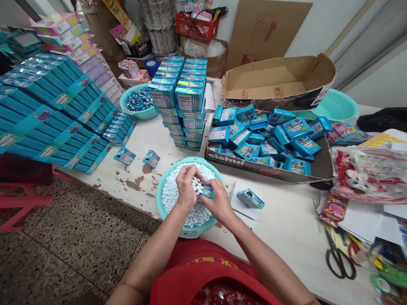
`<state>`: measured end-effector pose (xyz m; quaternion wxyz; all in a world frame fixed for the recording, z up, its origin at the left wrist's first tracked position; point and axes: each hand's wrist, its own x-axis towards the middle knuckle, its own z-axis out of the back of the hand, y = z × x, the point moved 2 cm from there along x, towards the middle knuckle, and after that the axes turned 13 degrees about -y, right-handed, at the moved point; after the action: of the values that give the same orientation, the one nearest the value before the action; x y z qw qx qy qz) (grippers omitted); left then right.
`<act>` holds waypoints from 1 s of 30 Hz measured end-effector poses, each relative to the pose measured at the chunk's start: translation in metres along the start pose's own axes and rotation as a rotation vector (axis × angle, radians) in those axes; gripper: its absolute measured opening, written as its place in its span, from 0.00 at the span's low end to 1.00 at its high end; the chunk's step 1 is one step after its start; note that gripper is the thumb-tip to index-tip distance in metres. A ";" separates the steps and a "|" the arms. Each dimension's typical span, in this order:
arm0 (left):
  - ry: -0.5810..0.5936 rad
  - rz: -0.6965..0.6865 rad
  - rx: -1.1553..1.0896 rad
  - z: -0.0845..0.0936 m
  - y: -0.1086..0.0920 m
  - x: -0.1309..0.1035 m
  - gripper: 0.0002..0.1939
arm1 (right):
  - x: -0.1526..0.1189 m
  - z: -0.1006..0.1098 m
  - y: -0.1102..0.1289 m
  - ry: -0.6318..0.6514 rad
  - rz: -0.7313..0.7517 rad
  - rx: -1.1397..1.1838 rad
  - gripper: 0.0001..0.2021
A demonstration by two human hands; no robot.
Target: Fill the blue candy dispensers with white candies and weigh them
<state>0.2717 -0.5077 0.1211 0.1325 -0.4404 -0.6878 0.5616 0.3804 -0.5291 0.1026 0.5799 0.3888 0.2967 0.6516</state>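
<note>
Chipped white tabletop (286, 231), lots on it. L hand (187, 188) cups white candies (197, 185); R hand (220, 202) pinches blue Caramelo Macizo box (208, 191), its end at the candies, all over the teal basin (160, 195). Prob. best: box mouth tight to L hand, few pcs at a time, low, so spills land in the basin.

- Stretching bare left arm (149, 254) and right arm (270, 258) forward, converging in front.
- Cupping left hand (186, 186), turned inward.
- Gripping with right hand (219, 199), just beside the left.
</note>
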 end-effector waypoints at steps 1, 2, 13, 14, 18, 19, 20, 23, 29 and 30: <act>-0.004 -0.009 0.006 0.000 0.000 -0.001 0.10 | 0.001 0.001 0.000 0.000 0.003 0.003 0.13; 0.000 -0.018 0.012 0.000 0.000 -0.001 0.10 | 0.002 0.001 0.000 -0.005 0.002 0.003 0.13; 0.076 0.040 0.034 -0.007 0.008 0.003 0.10 | 0.000 -0.006 -0.005 0.056 -0.010 0.006 0.13; 0.116 0.063 0.035 -0.007 0.007 0.002 0.10 | 0.001 -0.005 -0.004 0.048 -0.019 0.009 0.12; 0.101 -0.012 0.011 0.004 0.006 0.016 0.08 | 0.003 0.012 0.001 0.013 -0.025 0.093 0.11; 0.054 -0.078 0.042 0.010 0.008 0.025 0.08 | 0.002 0.018 0.002 0.005 -0.015 0.132 0.12; 0.028 -0.142 0.106 0.017 0.011 0.034 0.06 | 0.001 0.023 0.003 -0.008 -0.007 0.164 0.13; 0.138 -0.243 0.438 0.032 0.033 0.059 0.03 | -0.005 0.035 0.000 -0.051 -0.002 0.197 0.14; 0.353 -0.361 0.974 0.039 0.070 0.055 0.10 | -0.009 0.040 -0.016 -0.112 -0.037 0.153 0.14; 0.373 -0.368 1.038 0.038 0.072 0.051 0.10 | -0.009 0.040 -0.018 -0.115 -0.044 0.138 0.14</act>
<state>0.2501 -0.4955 0.0284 0.5455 -0.2824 -0.3525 0.7060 0.4243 -0.5379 0.1075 0.5818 0.4581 0.3156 0.5934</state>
